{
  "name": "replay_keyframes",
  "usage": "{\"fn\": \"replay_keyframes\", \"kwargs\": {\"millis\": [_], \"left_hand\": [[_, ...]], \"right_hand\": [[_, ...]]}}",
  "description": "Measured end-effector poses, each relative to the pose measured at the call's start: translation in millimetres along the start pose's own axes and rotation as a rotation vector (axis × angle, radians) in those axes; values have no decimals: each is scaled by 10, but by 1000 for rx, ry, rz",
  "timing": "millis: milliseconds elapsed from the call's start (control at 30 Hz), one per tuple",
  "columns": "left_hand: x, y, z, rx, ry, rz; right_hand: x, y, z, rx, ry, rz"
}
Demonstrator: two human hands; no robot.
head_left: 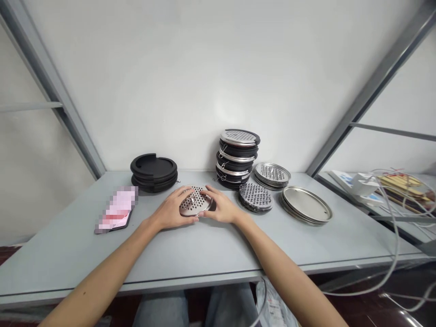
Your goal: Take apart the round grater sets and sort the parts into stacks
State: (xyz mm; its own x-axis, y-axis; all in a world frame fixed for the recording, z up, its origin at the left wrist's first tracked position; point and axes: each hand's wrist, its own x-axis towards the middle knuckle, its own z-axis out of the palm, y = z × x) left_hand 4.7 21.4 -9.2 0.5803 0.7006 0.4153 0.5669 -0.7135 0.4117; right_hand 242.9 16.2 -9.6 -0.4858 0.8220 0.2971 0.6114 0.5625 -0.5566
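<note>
A round metal grater disc (pixel 194 205) with rows of holes lies low over the grey table in front of me. My left hand (pixel 175 210) curves round its left side, thumb along the near edge. From the right, my right hand (pixel 220 206) grips the same disc, its fingers on the top and rim. The two thumbs nearly meet at the near edge. Whatever lies beneath the disc is hidden. Close to my right hand is a stack of grater discs (pixel 256 198) with raised teeth.
Black round holders (pixel 154 169) are stacked at the back left, near a phone (pixel 117 209). A tall pile of black holders with metal discs (pixel 238 156) stands at the back. More grater discs (pixel 272 175) and plain metal discs (pixel 306 204) lie right. White cables (pixel 395 245) hang beyond.
</note>
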Motion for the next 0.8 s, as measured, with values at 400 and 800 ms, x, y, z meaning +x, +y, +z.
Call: {"fn": "replay_keyframes", "kwargs": {"millis": [400, 800], "left_hand": [[-96, -194, 50, -86, -58, -230], [-118, -129, 10, 4, -65, -212]], "right_hand": [[-30, 47, -63, 28, 29, -4], [-34, 86, -10, 44, 26, 0]]}}
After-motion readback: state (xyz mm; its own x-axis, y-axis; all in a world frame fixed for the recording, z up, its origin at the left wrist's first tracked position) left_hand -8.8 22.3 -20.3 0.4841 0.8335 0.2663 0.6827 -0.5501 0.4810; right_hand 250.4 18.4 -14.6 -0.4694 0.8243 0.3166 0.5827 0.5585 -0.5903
